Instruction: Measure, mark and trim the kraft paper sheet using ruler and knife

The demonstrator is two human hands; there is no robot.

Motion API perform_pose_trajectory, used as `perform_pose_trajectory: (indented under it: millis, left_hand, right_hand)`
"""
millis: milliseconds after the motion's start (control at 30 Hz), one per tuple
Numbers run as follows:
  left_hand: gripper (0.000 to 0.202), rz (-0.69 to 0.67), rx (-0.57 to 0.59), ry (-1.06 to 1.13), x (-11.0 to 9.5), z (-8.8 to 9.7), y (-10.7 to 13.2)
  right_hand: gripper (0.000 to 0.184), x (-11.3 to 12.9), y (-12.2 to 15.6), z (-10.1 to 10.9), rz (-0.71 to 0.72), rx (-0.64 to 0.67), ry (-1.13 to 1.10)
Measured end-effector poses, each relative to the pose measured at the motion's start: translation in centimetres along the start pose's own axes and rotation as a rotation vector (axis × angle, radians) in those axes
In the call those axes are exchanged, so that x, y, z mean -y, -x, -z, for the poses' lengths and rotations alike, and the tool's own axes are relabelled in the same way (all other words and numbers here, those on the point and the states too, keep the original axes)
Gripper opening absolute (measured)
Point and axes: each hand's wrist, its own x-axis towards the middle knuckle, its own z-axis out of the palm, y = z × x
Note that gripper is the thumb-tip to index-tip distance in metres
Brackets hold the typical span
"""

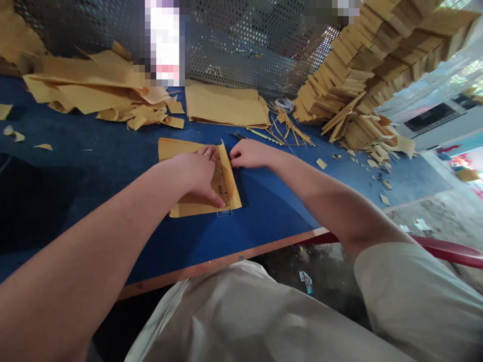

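Observation:
A sheet of brown paper [190,208] lies on the blue tabletop, its right edge folded up. Across it, close to that fold, sits a clear ruler [224,212] whose near end pokes past the paper. My left hand [198,171] is spread over the ruler and paper, thumb and fingers apart, pressing down. Just right of the folded edge, my right hand [247,153] is closed with curled fingers. Whatever it may hold is hidden. A dark, thin object [238,136] shows right behind its knuckles; I cannot tell whether the hand touches it.
Behind the hands are a stack of brown paper [226,105], a yellow-and-black pencil [264,136], thin paper strips [292,128] and a tape roll [284,104]. Torn paper [94,85] is heaped at left. Tall stacks of folded brown paper [339,75] lean at right. The wooden table edge [226,259] is near my lap.

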Motion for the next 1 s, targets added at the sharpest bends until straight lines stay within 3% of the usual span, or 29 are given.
perform_pose_trajectory:
  millis: [200,467,1000]
  left_hand:
    - [0.151,-0.001,-0.004,-0.014,0.1,-0.2,0.1]
    - [0.146,-0.016,-0.016,-0.018,0.3,-0.3,-0.1]
    - [0.133,0.005,-0.029,0.035,-0.5,0.5,0.3]
  right_hand:
    - [0.019,1.2,-0.3,0.6,-0.118,0.059,-0.139]
    - [0.023,0.5,-2.0,0.3,-0.208,0.026,-0.343]
    - [0.029,1.5,-4.6,1.5,-0.296,-0.014,-0.284]
